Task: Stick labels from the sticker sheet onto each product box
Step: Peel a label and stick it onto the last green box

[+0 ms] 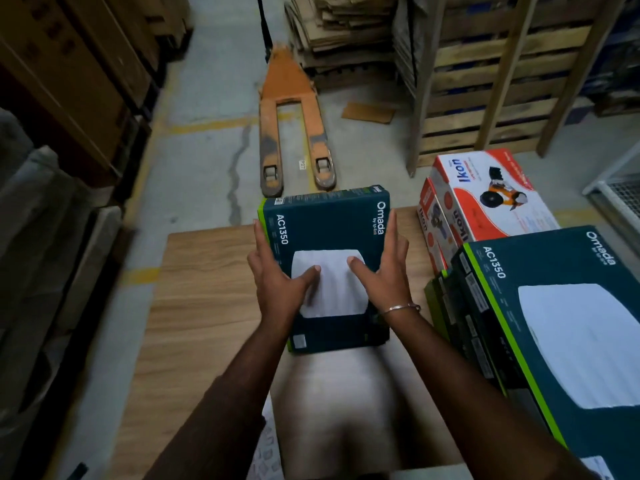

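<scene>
A dark teal Omada AC1350 box [329, 223] lies flat on the wooden table [204, 292], its far end past the table's far edge. My left hand [277, 275] lies along its left side with straight fingers and the thumb on the white picture. My right hand [384, 268] lies along the right side the same way. The sticker sheet [266, 448], white with small printed labels, shows at the near edge under my left forearm. A stack of the same teal boxes [540, 323] stands at the right.
White and orange Ikon boxes [485, 199] stand at the table's far right. An orange pallet jack [294, 126] lies on the concrete floor ahead. Flattened cardboard [343, 26] and wooden pallets [491, 81] stand behind it, brown cartons [69, 64] on the left.
</scene>
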Motion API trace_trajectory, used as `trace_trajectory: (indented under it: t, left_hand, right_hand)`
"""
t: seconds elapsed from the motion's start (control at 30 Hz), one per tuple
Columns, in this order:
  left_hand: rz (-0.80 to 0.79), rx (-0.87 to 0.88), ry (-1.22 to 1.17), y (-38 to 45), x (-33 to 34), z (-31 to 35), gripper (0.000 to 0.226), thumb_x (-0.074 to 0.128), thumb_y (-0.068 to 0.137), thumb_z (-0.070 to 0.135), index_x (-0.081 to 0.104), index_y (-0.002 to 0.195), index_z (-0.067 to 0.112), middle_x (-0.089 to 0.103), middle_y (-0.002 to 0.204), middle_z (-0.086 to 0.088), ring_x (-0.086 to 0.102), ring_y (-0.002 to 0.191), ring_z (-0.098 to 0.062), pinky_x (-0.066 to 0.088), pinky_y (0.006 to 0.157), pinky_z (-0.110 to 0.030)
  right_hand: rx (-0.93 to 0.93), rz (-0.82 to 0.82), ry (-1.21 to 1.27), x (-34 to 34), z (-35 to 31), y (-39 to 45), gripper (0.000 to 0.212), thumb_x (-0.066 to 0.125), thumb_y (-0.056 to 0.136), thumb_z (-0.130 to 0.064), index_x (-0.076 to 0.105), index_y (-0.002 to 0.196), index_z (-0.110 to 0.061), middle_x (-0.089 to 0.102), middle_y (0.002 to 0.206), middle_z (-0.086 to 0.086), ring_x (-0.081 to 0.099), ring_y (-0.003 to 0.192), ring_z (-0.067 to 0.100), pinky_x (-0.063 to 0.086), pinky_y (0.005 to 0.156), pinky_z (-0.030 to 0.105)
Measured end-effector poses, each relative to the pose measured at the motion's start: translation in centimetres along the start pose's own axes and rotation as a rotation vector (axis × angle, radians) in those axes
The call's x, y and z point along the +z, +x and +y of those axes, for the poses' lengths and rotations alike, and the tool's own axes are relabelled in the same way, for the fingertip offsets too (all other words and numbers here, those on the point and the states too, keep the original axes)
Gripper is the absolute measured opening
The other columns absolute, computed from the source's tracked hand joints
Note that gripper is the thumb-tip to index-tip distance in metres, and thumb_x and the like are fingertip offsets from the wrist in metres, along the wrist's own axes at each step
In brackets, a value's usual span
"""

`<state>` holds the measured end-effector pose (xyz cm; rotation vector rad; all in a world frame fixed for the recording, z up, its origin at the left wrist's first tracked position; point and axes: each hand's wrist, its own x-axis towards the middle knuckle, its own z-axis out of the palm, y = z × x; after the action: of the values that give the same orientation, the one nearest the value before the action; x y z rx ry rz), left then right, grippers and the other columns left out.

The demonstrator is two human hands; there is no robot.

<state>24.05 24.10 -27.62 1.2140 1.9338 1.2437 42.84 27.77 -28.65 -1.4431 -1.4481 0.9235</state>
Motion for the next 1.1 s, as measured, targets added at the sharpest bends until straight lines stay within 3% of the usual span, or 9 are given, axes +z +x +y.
trace_trajectory:
  t: [0.07,0.2,0.3,0.37,0.5,0.67,0.87,0.97,1.1]
  left_hand:
    - [0.039,0.073,0.014,-0.7,-1.5,1.4,0.131,0.093,0.075,0.018,0.001,0.167,0.036,0.035,0.143,-0.002,0.03,0.112,0.008,0.034,0.089,-0.02]
    - [0.07,0.15,0.023,-2.1,-3.9,2.2,0.128,0.094,0.074,0.028,0.005,0.166,0.037,0.034,0.147,0.006,0.045,0.13,-0.011,0.038,0.095,-0.028]
    - [0.069,0.168,0.01,-3.3,-4.7,2.6,0.119,0.092,0.077,0.032,0.012,0.166,0.034,0.033,0.146,0.011,0.036,0.118,0.01,0.038,0.095,-0.027]
    - [0.073,0.167,0.009,-3.9,-5.1,2.7,0.115,0.091,0.079,0.033,0.014,0.165,0.034,0.035,0.148,0.007,0.031,0.115,0.013,0.038,0.093,-0.027]
    - [0.048,0.157,-0.008,-4.7,-6.1,2.2,0.111,0.09,0.08,0.029,0.017,0.164,0.034,0.036,0.147,0.007,0.037,0.12,0.006,0.04,0.092,-0.019]
    - [-0.005,0.158,-0.013,-4.8,-7.1,1.5,0.112,0.081,0.074,0.04,0.012,0.162,0.044,0.034,0.155,0.008,0.041,0.145,-0.022,0.046,0.114,-0.052]
    - [-0.007,0.106,-0.012,-7.3,-6.7,2.1,0.106,0.085,0.084,0.02,0.015,0.163,0.039,0.033,0.153,-0.005,0.042,0.138,-0.018,0.049,0.11,-0.05]
    - [-0.068,0.161,0.026,-8.3,-5.9,2.0,0.11,0.085,0.084,0.018,0.013,0.165,0.034,0.032,0.157,-0.004,0.033,0.133,0.005,0.04,0.112,-0.036]
    - [-0.078,0.11,-0.019,-7.6,-5.5,2.9,0.111,0.082,0.087,0.033,0.005,0.166,0.039,0.032,0.155,-0.003,0.042,0.142,-0.016,0.044,0.115,-0.042]
  right_hand:
    - [-0.071,0.032,0.003,-0.5,-1.2,-0.8,0.112,0.078,0.088,-0.012,-0.001,0.166,-0.027,0.019,0.147,-0.013,0.012,0.121,-0.04,0.019,0.1,-0.009]
    - [-0.123,0.034,-0.008,-0.7,-1.8,-3.2,0.116,0.08,0.085,-0.008,-0.002,0.166,-0.023,0.016,0.155,-0.012,0.011,0.134,-0.03,0.017,0.107,-0.004]
    - [-0.11,0.036,0.023,-0.5,-2.1,-4.3,0.115,0.08,0.086,-0.012,-0.001,0.166,-0.026,0.017,0.154,-0.012,0.012,0.135,-0.028,0.024,0.116,0.014]
    - [-0.102,0.027,0.048,-0.4,-2.3,-4.9,0.115,0.08,0.087,-0.016,-0.002,0.165,-0.03,0.016,0.153,-0.017,0.013,0.137,-0.025,0.027,0.118,0.028]
    - [-0.108,-0.034,0.042,-0.9,-2.1,-6.6,0.115,0.08,0.086,-0.018,-0.002,0.164,-0.037,0.016,0.153,-0.021,0.022,0.144,-0.005,0.028,0.117,0.022]
    - [-0.16,-0.057,0.067,-3.1,-2.8,-6.1,0.1,0.078,0.086,-0.033,0.012,0.161,-0.042,0.03,0.162,-0.01,0.03,0.15,0.006,0.032,0.124,0.043]
    - [-0.152,-0.188,-0.016,-5.6,-5.6,-2.2,0.089,0.078,0.091,-0.029,0.024,0.16,-0.041,0.033,0.15,-0.021,0.034,0.14,0.003,0.038,0.114,0.035]
    - [-0.126,-0.17,-0.034,-6.0,-5.7,-0.7,0.091,0.08,0.089,-0.027,0.024,0.161,-0.035,0.038,0.145,-0.013,0.04,0.136,0.01,0.043,0.106,0.035]
    - [-0.094,-0.204,-0.089,-5.9,-6.5,-0.3,0.077,0.076,0.093,-0.029,0.033,0.157,-0.026,0.037,0.14,-0.006,0.04,0.128,0.007,0.039,0.092,0.004]
